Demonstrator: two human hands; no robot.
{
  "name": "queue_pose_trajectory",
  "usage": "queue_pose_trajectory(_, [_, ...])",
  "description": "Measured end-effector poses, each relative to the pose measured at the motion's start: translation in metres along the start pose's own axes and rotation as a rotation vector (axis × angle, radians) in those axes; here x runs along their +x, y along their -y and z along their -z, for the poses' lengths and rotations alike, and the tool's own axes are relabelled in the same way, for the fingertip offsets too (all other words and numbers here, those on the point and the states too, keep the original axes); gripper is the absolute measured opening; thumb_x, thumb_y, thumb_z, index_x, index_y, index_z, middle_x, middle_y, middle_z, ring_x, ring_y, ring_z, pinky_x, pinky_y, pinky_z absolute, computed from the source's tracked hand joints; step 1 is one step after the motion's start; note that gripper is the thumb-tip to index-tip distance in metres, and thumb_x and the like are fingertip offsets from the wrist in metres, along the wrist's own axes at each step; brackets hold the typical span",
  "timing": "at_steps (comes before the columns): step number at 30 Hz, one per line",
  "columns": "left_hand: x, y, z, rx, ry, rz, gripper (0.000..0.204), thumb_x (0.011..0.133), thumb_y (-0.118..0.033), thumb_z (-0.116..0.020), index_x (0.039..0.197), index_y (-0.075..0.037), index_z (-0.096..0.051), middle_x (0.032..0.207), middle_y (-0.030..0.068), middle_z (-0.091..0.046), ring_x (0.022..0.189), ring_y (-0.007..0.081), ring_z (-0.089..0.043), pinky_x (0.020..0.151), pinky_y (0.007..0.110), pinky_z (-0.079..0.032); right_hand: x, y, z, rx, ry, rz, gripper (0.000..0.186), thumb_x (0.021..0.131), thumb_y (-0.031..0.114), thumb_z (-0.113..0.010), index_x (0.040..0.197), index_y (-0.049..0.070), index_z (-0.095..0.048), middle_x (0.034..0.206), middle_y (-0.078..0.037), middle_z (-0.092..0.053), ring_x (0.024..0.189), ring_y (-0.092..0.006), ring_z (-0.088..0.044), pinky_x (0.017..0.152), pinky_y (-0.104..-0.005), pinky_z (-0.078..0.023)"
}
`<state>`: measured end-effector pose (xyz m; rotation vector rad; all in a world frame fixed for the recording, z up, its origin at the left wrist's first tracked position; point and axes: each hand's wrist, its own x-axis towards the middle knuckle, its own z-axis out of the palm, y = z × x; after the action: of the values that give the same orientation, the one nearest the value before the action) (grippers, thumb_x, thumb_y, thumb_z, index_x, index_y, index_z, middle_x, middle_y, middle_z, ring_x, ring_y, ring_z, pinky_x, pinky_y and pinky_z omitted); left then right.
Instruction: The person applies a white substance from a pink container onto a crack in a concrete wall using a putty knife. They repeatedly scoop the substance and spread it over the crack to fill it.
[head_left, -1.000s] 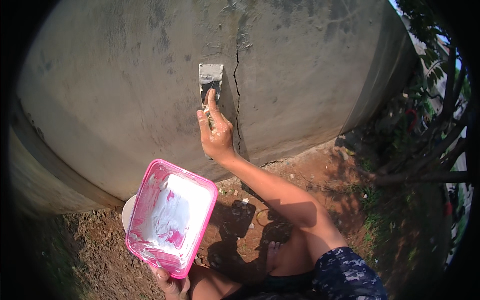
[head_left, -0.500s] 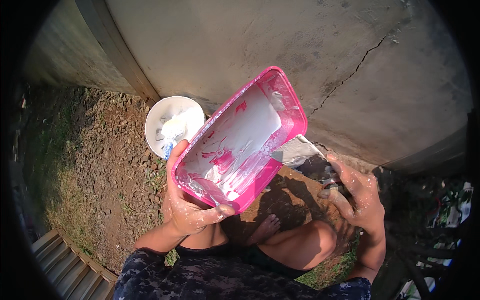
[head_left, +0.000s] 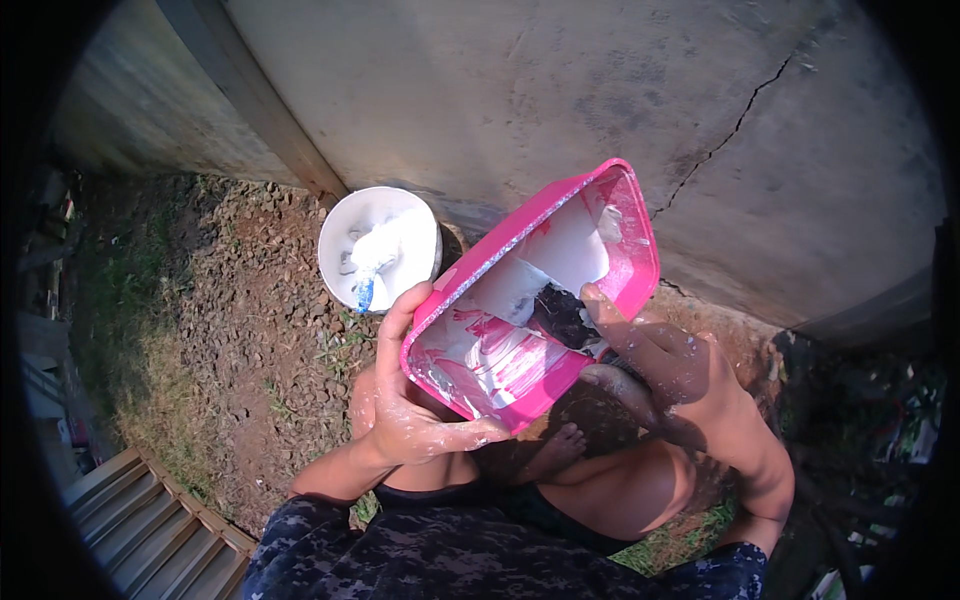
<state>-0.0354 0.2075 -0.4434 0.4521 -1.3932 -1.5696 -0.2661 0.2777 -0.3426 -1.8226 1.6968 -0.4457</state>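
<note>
A pink plastic tub, tilted and smeared with white paste, is gripped at its near left end by my left hand, thumb and fingers on opposite sides of the rim. My right hand pinches a putty knife with a dark handle end. Its blade reaches into the tub against the paste, partly hidden by the fingers. Dried white spots cover both hands. Beyond the tub, a white bucket on the ground holds more white paste and a blue-handled tool.
A grey plastered wall with a long crack rises ahead, beside a wooden post. Stony soil lies to the left. A slatted wooden piece stands at lower left. My bare foot is below the tub.
My right hand has moved left, bringing the putty knife from outside the tub's right side into it. The tub sits slightly further right and lower in view.
</note>
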Motion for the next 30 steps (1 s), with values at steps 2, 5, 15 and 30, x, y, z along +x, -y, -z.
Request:
queue_pose_trajectory(2, [0.001, 0.0, -0.001, -0.096, 0.008, 0.061, 0.117, 0.054, -0.007, -0.09, 0.142, 0.002, -0.015, 0.14, 0.02, -0.033, 0.129, 0.0289, -0.039, 0.107, 0.043, -0.033, 0.002, 0.002, -0.003, -0.07, 0.031, 0.049, 0.058, 0.081, 0.008, -0.068, 0.135, 0.01, -0.047, 0.094, -0.016, -0.063, 0.08, -0.0329, -0.063, 0.066, -0.0381, -0.048])
queue_pose_trajectory(5, [0.003, -0.002, 0.002, -0.012, 0.081, 0.103, 0.115, 0.054, -0.005, -0.09, 0.142, 0.003, -0.015, 0.141, 0.0193, -0.032, 0.13, 0.0278, -0.038, 0.108, 0.041, -0.033, 0.004, 0.002, -0.007, -0.078, 0.092, 0.074, 0.059, 0.081, 0.007, -0.068, 0.136, 0.011, -0.046, 0.093, -0.017, -0.064, 0.08, -0.0357, -0.063, 0.066, -0.0414, -0.048])
queue_pose_trajectory(15, [0.003, -0.002, 0.003, -0.084, -0.042, 0.245, 0.117, 0.055, -0.01, -0.09, 0.142, 0.005, -0.015, 0.139, 0.0209, -0.035, 0.129, 0.0292, -0.039, 0.107, 0.041, -0.033, -0.011, -0.031, -0.019, 0.661, 0.175, -0.005, 0.058, 0.085, 0.012, -0.065, 0.139, 0.008, -0.043, 0.096, -0.01, -0.064, 0.082, -0.0162, -0.065, 0.069, -0.0269, -0.05])
queue_pose_trajectory(30, [-0.017, 0.004, 0.022, -0.004, -0.334, 0.207, 0.105, 0.06, -0.037, -0.087, 0.137, 0.001, -0.026, 0.127, 0.0149, -0.044, 0.116, 0.0281, -0.048, 0.099, 0.042, -0.041, 0.09, -0.107, 0.002, 0.102, -1.409, 0.129, 0.057, 0.093, 0.014, -0.055, 0.144, 0.004, -0.032, 0.103, -0.013, -0.045, 0.091, -0.0196, -0.047, 0.079, -0.0337, -0.043])
